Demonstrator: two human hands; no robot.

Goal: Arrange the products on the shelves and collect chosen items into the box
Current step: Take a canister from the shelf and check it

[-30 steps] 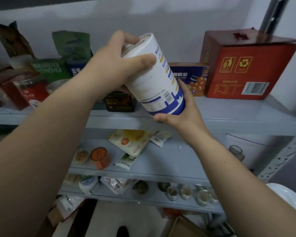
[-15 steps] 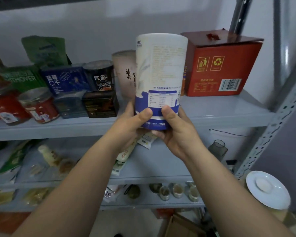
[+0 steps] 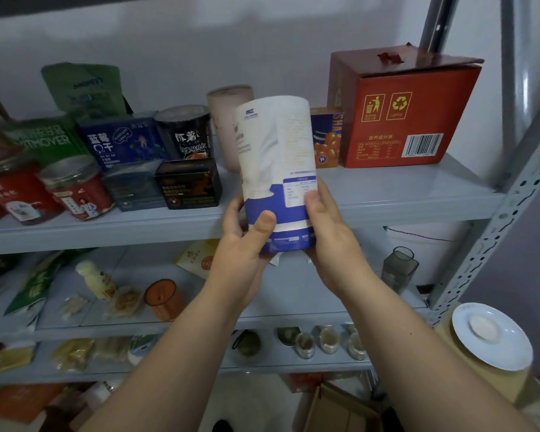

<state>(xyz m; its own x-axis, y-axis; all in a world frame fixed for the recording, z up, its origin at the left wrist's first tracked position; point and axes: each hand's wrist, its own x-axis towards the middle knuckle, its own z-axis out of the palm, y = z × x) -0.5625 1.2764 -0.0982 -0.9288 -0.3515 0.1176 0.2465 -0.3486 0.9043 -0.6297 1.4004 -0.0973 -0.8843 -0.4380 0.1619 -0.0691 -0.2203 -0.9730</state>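
Observation:
A tall white and blue canister (image 3: 276, 157) stands upright in the air in front of the top shelf (image 3: 387, 194). My left hand (image 3: 243, 244) grips its blue base from the left, thumb across the front. My right hand (image 3: 328, 226) holds the base from the right, thumb on the label. Behind the canister on the shelf stand a pale pink tube (image 3: 226, 120), a blue snack box (image 3: 326, 138) and a red carton (image 3: 402, 113). A brown cardboard box (image 3: 340, 410) lies on the floor below.
Red-labelled jars (image 3: 75, 188), black and blue boxes (image 3: 187, 182) and green pouches (image 3: 85, 88) crowd the top shelf's left. Lower shelves hold an orange cup (image 3: 162, 297), packets and small jars (image 3: 328, 338). A grey upright (image 3: 496, 232) and a white plate (image 3: 493, 335) are at the right.
The canister went from tilted, my left hand near its top, to upright with both hands at its base. It now sits lower in view and the camera has turned slightly.

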